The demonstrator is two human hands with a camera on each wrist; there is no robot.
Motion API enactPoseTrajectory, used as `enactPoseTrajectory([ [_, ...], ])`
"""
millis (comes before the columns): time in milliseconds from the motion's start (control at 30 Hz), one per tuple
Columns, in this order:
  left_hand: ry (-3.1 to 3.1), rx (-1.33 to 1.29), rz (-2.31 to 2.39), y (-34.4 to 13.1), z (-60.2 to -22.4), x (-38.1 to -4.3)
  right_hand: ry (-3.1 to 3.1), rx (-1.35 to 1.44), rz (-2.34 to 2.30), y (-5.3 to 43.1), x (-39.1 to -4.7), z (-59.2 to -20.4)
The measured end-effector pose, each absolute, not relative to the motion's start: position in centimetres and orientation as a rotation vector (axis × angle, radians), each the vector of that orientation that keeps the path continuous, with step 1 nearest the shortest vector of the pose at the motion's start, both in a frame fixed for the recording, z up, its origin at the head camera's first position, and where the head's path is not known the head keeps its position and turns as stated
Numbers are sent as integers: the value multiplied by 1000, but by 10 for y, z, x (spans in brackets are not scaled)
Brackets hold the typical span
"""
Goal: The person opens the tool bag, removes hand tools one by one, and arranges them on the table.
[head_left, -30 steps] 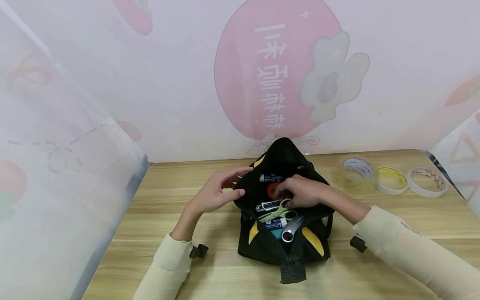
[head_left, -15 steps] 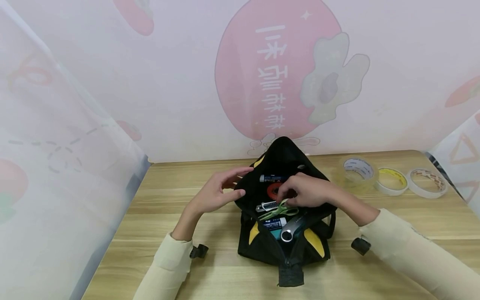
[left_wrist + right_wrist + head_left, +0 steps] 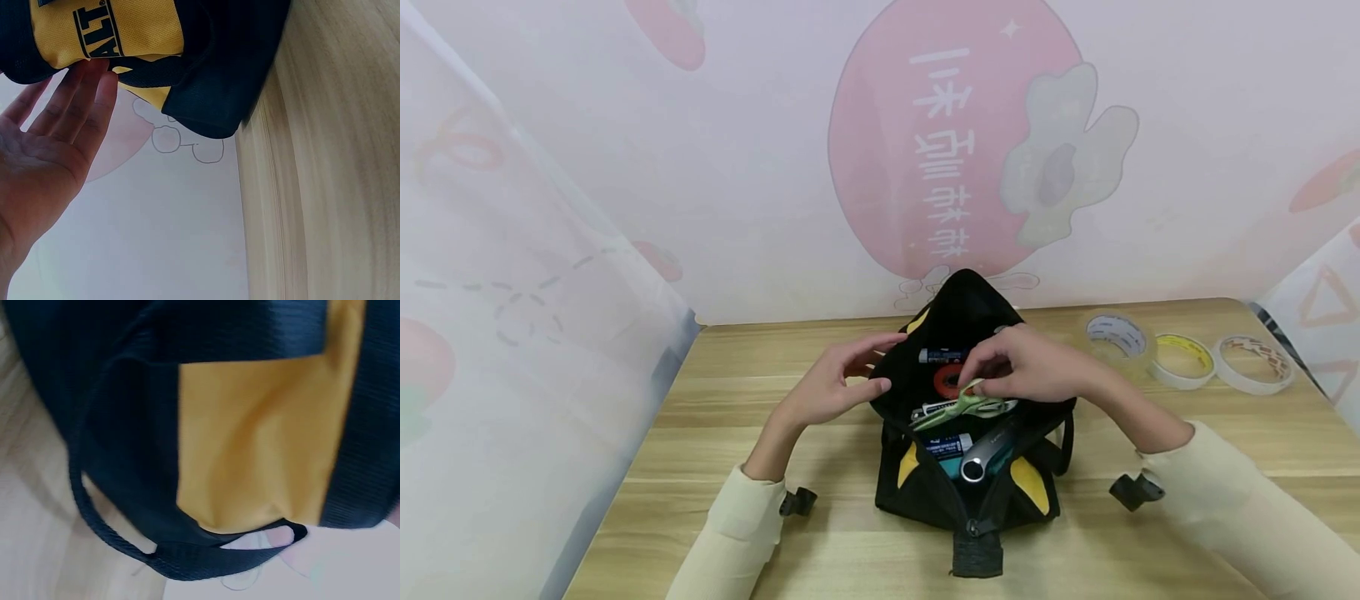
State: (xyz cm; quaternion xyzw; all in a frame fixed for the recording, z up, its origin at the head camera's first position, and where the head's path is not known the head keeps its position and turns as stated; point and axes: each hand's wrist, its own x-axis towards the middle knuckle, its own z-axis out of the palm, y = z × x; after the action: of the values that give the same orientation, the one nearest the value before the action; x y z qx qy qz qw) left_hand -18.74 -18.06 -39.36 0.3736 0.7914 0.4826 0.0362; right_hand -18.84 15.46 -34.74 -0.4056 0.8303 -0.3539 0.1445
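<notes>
A black and yellow tool bag (image 3: 891,479) stands unzipped on the table. My right hand (image 3: 1037,362) is over its mouth and pinches light green scissors (image 3: 962,407) by the handles, the blades pointing left. Against the bag's left side, my left hand (image 3: 831,379) touches the fabric with straight fingers; its palm shows in the left wrist view. Inside lie a red ring-shaped thing (image 3: 947,380), a dark tube (image 3: 940,356), another dark tube (image 3: 951,447) and a grey-handled tool (image 3: 988,454). A utility knife (image 3: 928,410) lies partly behind the scissors. In the right wrist view the bag (image 3: 262,444) hides most of my hand.
To the right of the bag, three tape rolls stand near the table's back edge: a wide clear roll (image 3: 1116,337), one with a yellow core (image 3: 1183,360) and a white one (image 3: 1255,364). A printed cloth (image 3: 760,167) hangs behind the wooden table (image 3: 715,467).
My right hand has lifted the scissors a little and shifted slightly right, turning them over the other tools. The front flap has sagged slightly. My left hand stays where it was.
</notes>
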Motion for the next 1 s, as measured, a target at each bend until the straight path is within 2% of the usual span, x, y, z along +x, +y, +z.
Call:
enactPoseTrajectory([
  [233, 2435, 1139, 1472, -180, -394, -189, 2376, -1043, -1228, 174, -180, -327],
  [767, 2452, 1124, 1460, -183, -396, -191, 2515, -988, -1458, 219, -164, -300],
  [1000, 2441, 1126, 1463, -183, -393, -192, 2604, -850, -1515, 250, -150, -302],
])
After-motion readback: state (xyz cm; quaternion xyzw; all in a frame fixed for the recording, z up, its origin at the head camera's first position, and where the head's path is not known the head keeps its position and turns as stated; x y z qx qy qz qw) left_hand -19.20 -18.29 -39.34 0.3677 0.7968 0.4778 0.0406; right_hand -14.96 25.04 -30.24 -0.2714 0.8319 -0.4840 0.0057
